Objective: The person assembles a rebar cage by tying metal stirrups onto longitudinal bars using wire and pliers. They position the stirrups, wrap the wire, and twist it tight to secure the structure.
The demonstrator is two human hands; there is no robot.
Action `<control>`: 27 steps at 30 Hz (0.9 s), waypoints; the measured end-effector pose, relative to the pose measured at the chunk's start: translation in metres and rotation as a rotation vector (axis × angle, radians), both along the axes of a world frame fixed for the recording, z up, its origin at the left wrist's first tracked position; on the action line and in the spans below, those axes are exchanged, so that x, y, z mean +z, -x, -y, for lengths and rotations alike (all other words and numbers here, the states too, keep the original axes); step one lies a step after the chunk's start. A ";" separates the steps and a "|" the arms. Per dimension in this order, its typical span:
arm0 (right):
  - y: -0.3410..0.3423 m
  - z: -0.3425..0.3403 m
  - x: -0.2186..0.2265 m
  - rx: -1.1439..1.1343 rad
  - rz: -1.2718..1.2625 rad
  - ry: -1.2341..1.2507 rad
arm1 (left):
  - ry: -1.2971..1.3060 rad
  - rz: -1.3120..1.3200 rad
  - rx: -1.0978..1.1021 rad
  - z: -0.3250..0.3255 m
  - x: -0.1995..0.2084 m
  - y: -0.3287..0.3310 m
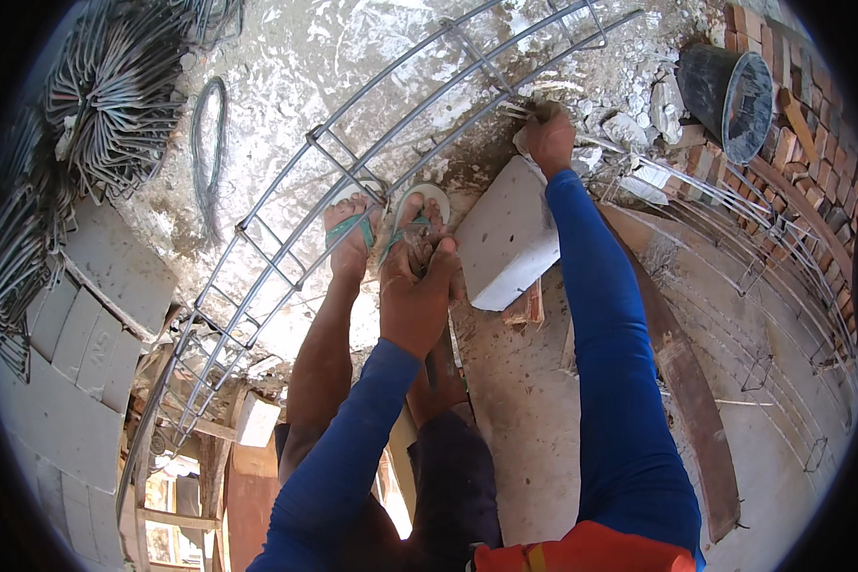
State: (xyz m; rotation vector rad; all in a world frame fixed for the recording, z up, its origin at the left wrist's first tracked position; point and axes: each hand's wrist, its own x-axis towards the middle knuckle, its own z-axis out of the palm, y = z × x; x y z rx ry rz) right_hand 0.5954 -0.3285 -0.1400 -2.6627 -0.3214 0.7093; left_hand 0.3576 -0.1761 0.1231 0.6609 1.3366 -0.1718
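This place is a construction site, out in the open and in strong sunlight. The ground is a rough, dusty grey concrete floor with white stains. On it lies a long cage of grey steel reinforcement bars with square ties. At the left is a heap of bent grey steel stirrups, and just below it are stacked pale grey concrete blocks. At the right stands an unfinished wall of red bricks, with a black plastic bucket lying on its side near broken white rubble. The person wears open flip-flop sandals.
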 end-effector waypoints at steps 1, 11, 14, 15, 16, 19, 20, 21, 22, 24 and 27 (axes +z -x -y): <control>-0.001 0.000 0.000 -0.028 -0.003 0.010 | -0.009 0.011 -0.027 0.001 -0.002 -0.001; 0.006 -0.013 -0.006 -0.012 0.171 0.036 | -0.043 -0.022 -0.055 0.009 -0.005 -0.015; 0.005 -0.015 0.002 -0.143 0.206 -0.040 | -0.056 -0.021 -0.071 0.009 -0.008 -0.019; 0.004 -0.011 0.009 -0.189 0.191 -0.096 | -0.057 -0.001 -0.070 0.010 -0.012 -0.019; 0.007 -0.010 0.023 -0.229 0.170 -0.148 | -0.053 0.014 -0.065 0.010 -0.014 -0.019; 0.025 -0.047 0.120 -0.090 0.113 -0.174 | -0.100 -0.029 -0.089 0.005 -0.010 -0.032; 0.034 -0.060 0.149 -0.076 0.029 -0.186 | -0.103 -0.023 -0.081 0.004 -0.010 -0.035; 0.045 -0.069 0.175 -0.065 -0.054 -0.194 | -0.102 -0.017 -0.076 0.005 -0.010 -0.038; 0.058 -0.073 0.191 -0.018 -0.127 -0.258 | -0.102 -0.007 -0.072 0.005 -0.010 -0.039; 0.080 -0.085 0.227 0.051 -0.269 -0.285 | -0.119 -0.045 -0.100 -0.004 -0.007 -0.045; 0.105 -0.085 0.249 0.213 -0.223 -0.375 | -0.244 -0.133 -0.046 0.001 -0.012 -0.046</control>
